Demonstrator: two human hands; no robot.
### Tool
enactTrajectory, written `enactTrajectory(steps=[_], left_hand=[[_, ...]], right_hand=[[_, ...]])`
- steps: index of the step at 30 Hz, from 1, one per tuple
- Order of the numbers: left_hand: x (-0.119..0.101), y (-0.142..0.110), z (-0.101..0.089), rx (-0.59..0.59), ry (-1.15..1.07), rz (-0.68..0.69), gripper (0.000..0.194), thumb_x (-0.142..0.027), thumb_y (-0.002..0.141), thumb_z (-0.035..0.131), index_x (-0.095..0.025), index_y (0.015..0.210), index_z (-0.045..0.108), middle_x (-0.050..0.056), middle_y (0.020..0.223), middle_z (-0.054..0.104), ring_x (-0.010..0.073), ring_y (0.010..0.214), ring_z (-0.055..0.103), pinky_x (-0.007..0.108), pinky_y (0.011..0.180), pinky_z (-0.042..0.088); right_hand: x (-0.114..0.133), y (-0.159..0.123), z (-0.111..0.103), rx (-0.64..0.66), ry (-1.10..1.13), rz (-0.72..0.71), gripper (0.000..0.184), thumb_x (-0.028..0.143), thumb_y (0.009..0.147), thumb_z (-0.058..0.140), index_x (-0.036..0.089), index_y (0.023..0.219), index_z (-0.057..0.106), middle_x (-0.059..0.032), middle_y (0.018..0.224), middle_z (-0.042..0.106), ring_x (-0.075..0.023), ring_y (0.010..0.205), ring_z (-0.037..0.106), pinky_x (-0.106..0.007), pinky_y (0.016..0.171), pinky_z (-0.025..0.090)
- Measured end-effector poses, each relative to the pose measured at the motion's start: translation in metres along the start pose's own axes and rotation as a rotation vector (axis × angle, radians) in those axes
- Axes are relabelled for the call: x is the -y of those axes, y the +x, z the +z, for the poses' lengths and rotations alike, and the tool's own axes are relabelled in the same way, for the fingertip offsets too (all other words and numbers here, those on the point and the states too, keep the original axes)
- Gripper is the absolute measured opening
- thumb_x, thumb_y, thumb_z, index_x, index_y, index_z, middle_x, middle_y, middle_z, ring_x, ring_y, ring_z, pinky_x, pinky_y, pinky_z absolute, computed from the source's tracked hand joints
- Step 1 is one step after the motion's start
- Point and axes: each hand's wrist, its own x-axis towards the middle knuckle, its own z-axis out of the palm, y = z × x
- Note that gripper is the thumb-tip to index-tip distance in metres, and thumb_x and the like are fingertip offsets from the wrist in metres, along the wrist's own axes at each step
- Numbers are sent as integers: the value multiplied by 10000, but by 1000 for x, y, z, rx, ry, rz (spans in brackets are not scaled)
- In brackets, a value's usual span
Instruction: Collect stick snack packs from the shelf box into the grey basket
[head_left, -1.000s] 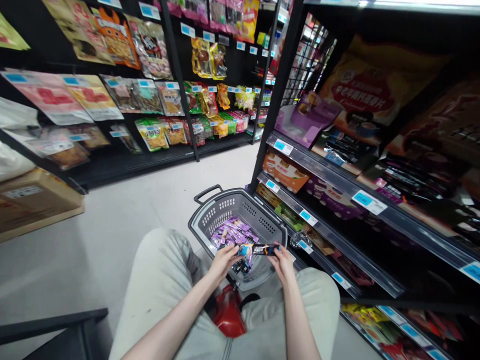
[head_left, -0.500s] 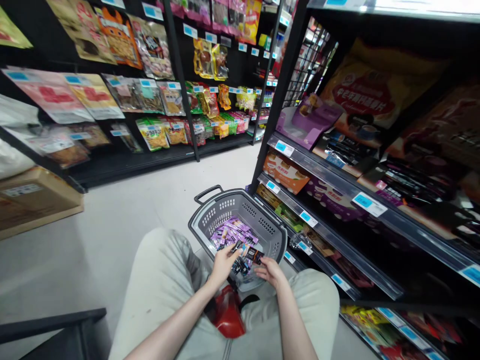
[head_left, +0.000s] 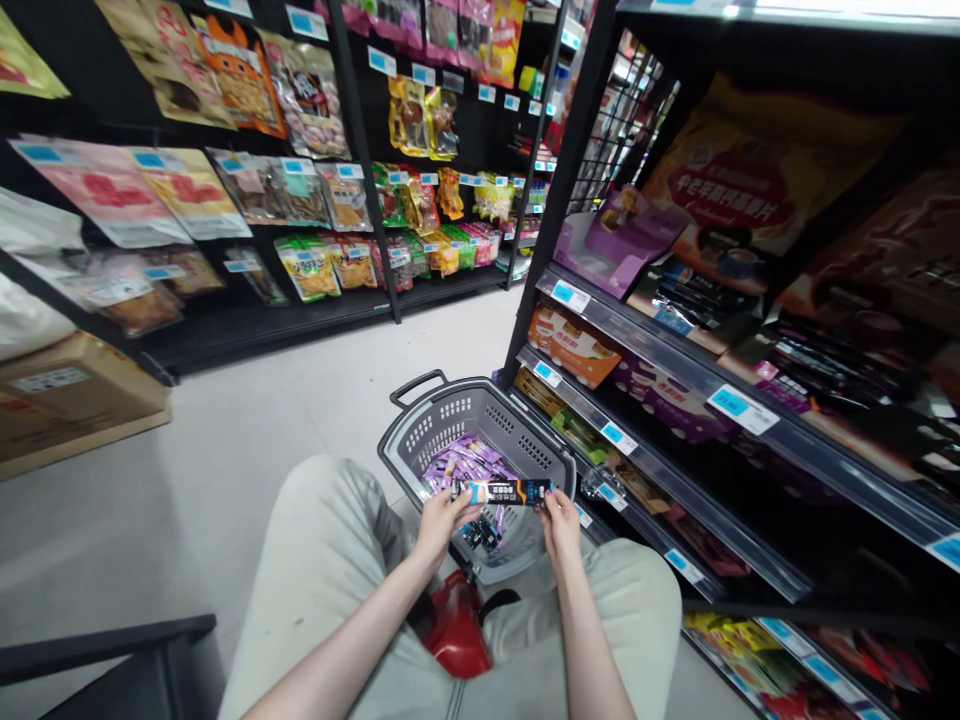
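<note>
A slim black stick sachet [head_left: 504,492] with blue and orange print is stretched level between my two hands. My left hand [head_left: 442,520] pinches its left end, and my right hand [head_left: 559,522] pinches its right end. Both are above the grey shopping basket [head_left: 536,430], which stands on the floor between my knees and the shelf. Inside the basket lie several purple sachets [head_left: 469,458] toward the back left and a few dark sachets [head_left: 480,535] nearer me.
On the right stands a black shelf unit [head_left: 735,410] with a purple display box [head_left: 619,240] and dark sachets in open boxes. Hanging snack bags [head_left: 307,90] fill the rack behind. A cardboard box [head_left: 82,400] sits at left; a red object [head_left: 456,630] is between my legs.
My right hand has moved slightly right and up and now grips the sachet's end. The sachet has turned from slanted to level, with its printed side showing.
</note>
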Motion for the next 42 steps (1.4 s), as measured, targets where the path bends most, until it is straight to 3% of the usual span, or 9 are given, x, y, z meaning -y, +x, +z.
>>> enactTrajectory(steps=[5,8,12,18,22,30,35,42], left_hand=[[13,-3,5,202,127,-68,333,-274,495,715,-119,761,589,28,662,626,153,603,591,275,609,471],[24,-7,9,332,277,-108,291,-250,458,726,-112,678,594,-8,566,581,114,527,538,214,520,417],[31,-6,9,344,311,-162,280,-269,479,708,-118,676,580,-46,506,518,75,450,455,183,446,336],[30,0,8,343,265,-31,286,-207,475,701,-107,713,579,-16,611,575,102,559,504,214,561,382],[29,-2,8,382,309,-31,239,-203,515,674,-108,708,567,-10,613,586,118,557,522,239,577,406],[27,-1,5,492,470,18,194,-171,511,665,-100,666,573,-22,577,571,107,546,500,207,544,380],[25,-3,5,552,476,20,196,-201,524,668,-94,665,584,-40,552,527,83,523,467,193,535,370],[24,-5,6,590,468,-29,257,-254,529,673,-84,710,603,4,607,592,134,592,542,239,603,414]], right_hand=[[-11,-8,10,-23,-27,-103,319,228,541,675,189,833,553,46,646,578,-92,579,539,-240,643,428],[-16,-14,19,125,-103,-9,390,177,492,697,187,856,558,6,718,616,-120,625,572,-270,666,441],[-18,-21,29,302,-225,95,369,167,449,716,177,799,601,-34,756,648,-175,725,593,-315,724,442],[-16,-26,32,433,-269,129,229,278,539,676,177,741,634,-19,687,654,-180,675,597,-299,664,452],[-16,-27,30,438,-277,144,211,276,548,670,188,735,630,1,662,644,-161,604,580,-263,569,446],[-15,-27,28,489,-265,150,247,217,470,722,156,695,642,-1,647,652,-152,594,570,-255,583,428],[-12,-26,25,449,-302,130,203,274,507,700,156,665,654,7,568,634,-148,531,552,-260,548,423],[-12,-22,19,407,-399,54,247,373,565,652,135,629,659,1,550,618,-137,509,527,-246,516,401]])
